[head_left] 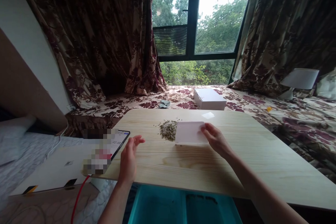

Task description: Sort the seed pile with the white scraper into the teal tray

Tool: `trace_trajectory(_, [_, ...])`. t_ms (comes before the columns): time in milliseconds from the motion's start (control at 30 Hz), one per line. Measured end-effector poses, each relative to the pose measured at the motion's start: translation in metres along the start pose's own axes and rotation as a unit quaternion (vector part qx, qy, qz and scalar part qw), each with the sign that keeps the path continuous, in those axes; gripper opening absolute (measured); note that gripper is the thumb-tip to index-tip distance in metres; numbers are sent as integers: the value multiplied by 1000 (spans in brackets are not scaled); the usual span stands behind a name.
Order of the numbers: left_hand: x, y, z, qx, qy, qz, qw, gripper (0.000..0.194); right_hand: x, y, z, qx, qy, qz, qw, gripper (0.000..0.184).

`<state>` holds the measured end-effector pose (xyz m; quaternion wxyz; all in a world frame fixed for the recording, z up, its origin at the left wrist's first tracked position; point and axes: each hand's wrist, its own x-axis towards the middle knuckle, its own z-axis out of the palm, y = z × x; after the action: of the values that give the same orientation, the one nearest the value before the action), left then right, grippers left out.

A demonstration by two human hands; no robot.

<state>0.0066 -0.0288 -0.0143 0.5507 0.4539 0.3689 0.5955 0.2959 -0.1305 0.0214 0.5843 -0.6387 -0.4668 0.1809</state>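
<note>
My right hand point(214, 138) grips the right edge of a flat white rectangular piece point(190, 133), perhaps a tray or lid, which is held low over the wooden table point(162, 162). Its left edge meets a loose pile of small greenish-brown grains point(168, 130), like seeds or beans, some of them scattered round the heap. My left hand point(130, 155) hovers near the left front of the table, fingers apart with nothing in them. Below the table's front edge sits a teal bin point(183, 203) with two compartments; dark bits lie in the right one.
A tablet or phone point(120, 141) with a red cable point(78, 196) stands at the table's left. A small white scrap point(208, 115) lies towards the back. Behind the table are a white box point(210, 99), a grey-green cloth point(164, 104) and a lamp point(301, 78).
</note>
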Motion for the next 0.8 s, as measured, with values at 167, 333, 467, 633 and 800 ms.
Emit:
trace_trajectory(167, [0, 0, 0, 1, 0, 1, 1000, 50, 0, 2, 4, 13, -27, 3, 1000, 24])
trace_trajectory(333, [-1, 0, 1, 4, -1, 4, 1000, 50, 5, 2, 8, 9, -52, 6, 999, 22])
trace_trajectory(467, [-1, 1, 1, 4, -6, -1, 1000, 49, 11, 1, 15, 27, -85, 20, 996, 21])
trace_trajectory(633, [0, 1, 0, 4, -8, -6, 1000, 50, 18, -3, 22, 75, -140, 68, 985, 22])
trace_trajectory(800, [-1, 2, 0, 4, -3, -3, 1000, 51, 25, -9, 22, 54, -170, 73, 981, 19])
